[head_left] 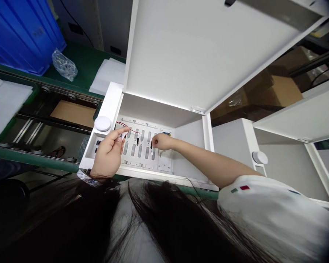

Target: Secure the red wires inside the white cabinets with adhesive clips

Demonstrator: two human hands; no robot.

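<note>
A white cabinet lies before me with its lid raised, and a slotted white panel covers part of its floor. Thin red wires run by my left hand, which is inside the cabinet's left end. Its thumb and index finger pinch a small wire end, red and black, partly hidden by the fingers. My right hand reaches over the panel with its fingertips closed. A small black and white piece shows beneath them; whether they grip it I cannot tell. A round white knob stands on the cabinet's left edge.
Another white cabinet with a raised lid stands to the right. At the back left are a blue bin, a clear plastic bag and white sheets. A roller conveyor runs along the left. Cardboard boxes lie behind.
</note>
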